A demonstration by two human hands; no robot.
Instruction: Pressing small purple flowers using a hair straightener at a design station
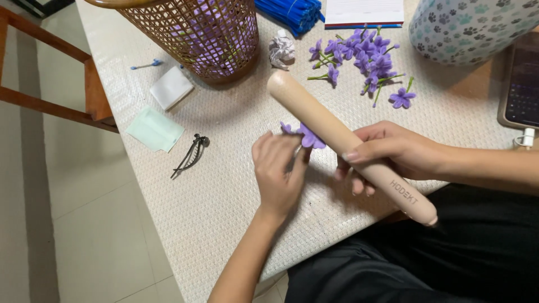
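My right hand (393,152) grips a long beige cylindrical tool (314,115) around its middle, its rounded tip pointing up and left over the table. My left hand (278,171) pinches a small purple artificial flower (307,137) just beside and below the tool's shaft; the stem is hidden by my fingers. A heap of similar purple flowers (365,59) with green stems lies farther back on the white textured table (224,185).
A woven basket (196,33) stands at the back. Near it lie a crumpled paper ball (282,47), a white pad (172,87), a pale green cloth (155,129), a black clip (192,154), blue sticks (292,11), a patterned container (471,28) and a phone (522,84). A wooden chair (67,84) stands left.
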